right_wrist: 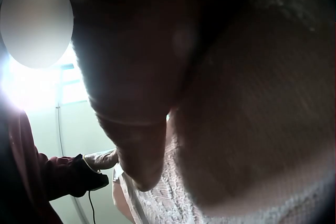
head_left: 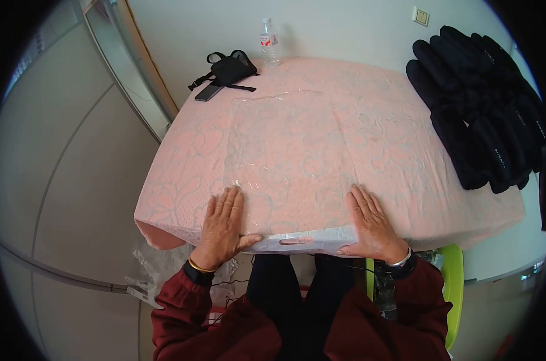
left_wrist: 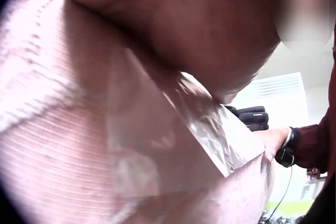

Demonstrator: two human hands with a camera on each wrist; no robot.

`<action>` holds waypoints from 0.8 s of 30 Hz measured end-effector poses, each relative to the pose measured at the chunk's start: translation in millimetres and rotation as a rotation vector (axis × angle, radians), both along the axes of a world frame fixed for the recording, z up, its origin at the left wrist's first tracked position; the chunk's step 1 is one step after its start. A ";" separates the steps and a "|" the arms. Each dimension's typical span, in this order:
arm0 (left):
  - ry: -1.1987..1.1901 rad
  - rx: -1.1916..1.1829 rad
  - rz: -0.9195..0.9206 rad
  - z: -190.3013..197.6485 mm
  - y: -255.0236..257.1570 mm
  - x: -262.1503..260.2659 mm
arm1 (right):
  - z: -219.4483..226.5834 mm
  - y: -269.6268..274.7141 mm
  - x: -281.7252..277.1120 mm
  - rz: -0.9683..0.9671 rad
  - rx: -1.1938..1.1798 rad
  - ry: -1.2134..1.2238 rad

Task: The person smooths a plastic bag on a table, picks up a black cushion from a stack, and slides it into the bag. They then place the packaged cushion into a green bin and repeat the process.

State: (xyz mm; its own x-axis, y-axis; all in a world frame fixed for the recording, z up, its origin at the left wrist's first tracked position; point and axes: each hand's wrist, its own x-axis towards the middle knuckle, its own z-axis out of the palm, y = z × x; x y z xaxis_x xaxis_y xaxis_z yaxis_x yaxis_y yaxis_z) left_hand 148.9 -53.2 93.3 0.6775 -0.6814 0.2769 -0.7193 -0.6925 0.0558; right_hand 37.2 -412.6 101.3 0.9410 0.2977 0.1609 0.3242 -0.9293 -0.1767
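A clear plastic bag [head_left: 291, 144] lies flat on the pink patterned tablecloth [head_left: 393, 144], its whitish edge with an oval handle hole at the table's front edge. My left hand [head_left: 223, 225] rests flat on the bag's left side, fingers straight and thumb toward the hole. On the right side my right hand [head_left: 372, 225] lies the same way. The left wrist view shows my left hand [left_wrist: 178, 24] close up over the plastic [left_wrist: 152, 134], with my right hand [left_wrist: 273, 142] beyond. In the right wrist view my right hand [right_wrist: 136, 87] is dark against the cloth.
At the back left are a black pouch [head_left: 232, 69], a phone [head_left: 208, 91] and a clear bottle [head_left: 269, 43]. Black rolled items [head_left: 471, 102] are piled at the right. Below the table are loose plastic [head_left: 158, 265] and a green bin [head_left: 455, 289].
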 end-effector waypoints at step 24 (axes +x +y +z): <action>-0.073 -0.024 -0.083 10.9 50.4 -41.3 | 7.7 31.3 -20.3 0.026 0.081 -0.166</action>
